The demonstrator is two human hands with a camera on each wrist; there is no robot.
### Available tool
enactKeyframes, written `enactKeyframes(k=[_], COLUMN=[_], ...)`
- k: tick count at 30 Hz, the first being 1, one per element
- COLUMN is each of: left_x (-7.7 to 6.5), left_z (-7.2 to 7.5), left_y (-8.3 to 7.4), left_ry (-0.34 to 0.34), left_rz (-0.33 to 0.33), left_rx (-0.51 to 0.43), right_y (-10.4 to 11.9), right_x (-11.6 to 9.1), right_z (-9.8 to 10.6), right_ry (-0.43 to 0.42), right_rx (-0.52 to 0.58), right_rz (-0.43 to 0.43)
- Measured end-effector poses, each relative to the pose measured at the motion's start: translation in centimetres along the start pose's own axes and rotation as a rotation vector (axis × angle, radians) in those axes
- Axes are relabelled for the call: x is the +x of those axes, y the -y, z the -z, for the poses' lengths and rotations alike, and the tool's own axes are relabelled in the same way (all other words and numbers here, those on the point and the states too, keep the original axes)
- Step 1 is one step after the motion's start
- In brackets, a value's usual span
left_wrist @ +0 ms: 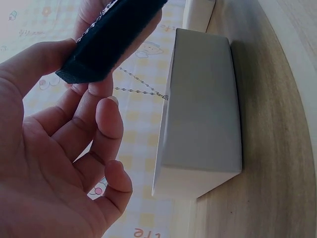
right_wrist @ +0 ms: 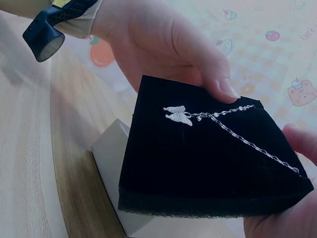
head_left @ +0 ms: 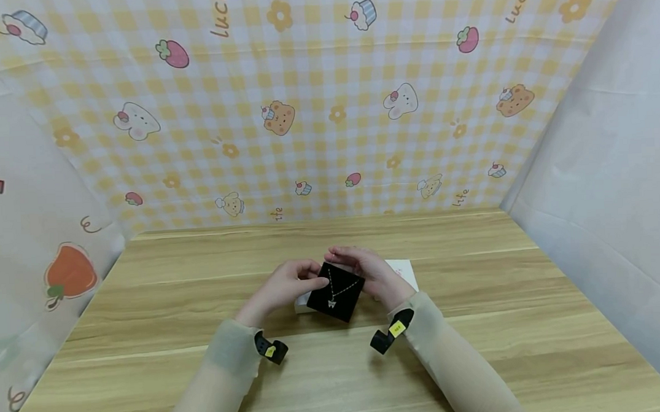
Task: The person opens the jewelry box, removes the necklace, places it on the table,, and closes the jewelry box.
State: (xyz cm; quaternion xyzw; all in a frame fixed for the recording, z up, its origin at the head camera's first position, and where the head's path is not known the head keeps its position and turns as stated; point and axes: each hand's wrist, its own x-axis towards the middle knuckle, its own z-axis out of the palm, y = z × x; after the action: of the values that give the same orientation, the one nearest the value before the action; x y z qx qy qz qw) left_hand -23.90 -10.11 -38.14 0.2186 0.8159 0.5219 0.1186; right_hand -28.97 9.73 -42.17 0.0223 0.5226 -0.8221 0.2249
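Wood table [head_left: 337, 378] under everything. L hand [head_left: 286, 285] pinches one edge w/ thumb on top, other fingers loosely bent & off the work; R hand [head_left: 371, 269] holds the opp. edge, fingers curved round behind. How firm R's hold is, can't tell. White box [left_wrist: 203, 109] sits on the table just below; another white piece [head_left: 403, 270] w/ faint print is partly hidden behind R wrist, maybe the lid.

Black pad [head_left: 335, 313] is what's held: up between both hands, tilted, above the box & apart from it. Best handled by edges only, b/c foam-like stuff prob. dents if squeezed. Hold both sides evenly so it doesn't twist.

Chain [right_wrist: 255, 146] makes a V on the pad's face, ends at two corners; more of it hangs from the underside to the box's rim. That's the snag risk IMO: give it slack, lift or lower slowly, no tugging. Butterfly charm [right_wrist: 178, 115] lies flat at the V's point; thumbs off it, pls.
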Motion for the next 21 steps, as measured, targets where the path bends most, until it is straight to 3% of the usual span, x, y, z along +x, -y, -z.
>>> enactKeyframes(k=[7,14,21], left_x=[0.2,1.6,1.7], left_z=[-0.1,-0.4,-0.3], left_y=[0.4,3.7,4.2], left_ry=[0.01,0.012,0.011], left_rz=[-0.005,-0.009,-0.01], left_rx=[0.01,0.01,0.002], right_y=[-0.1,0.1,0.1], right_x=[0.1,0.0,0.0], right_z=[0.2,0.2,0.2], right_ry=[0.017,0.013,0.018], right_rx=[0.001,0.005,0.014], right_rz=[0.012,0.012,0.019])
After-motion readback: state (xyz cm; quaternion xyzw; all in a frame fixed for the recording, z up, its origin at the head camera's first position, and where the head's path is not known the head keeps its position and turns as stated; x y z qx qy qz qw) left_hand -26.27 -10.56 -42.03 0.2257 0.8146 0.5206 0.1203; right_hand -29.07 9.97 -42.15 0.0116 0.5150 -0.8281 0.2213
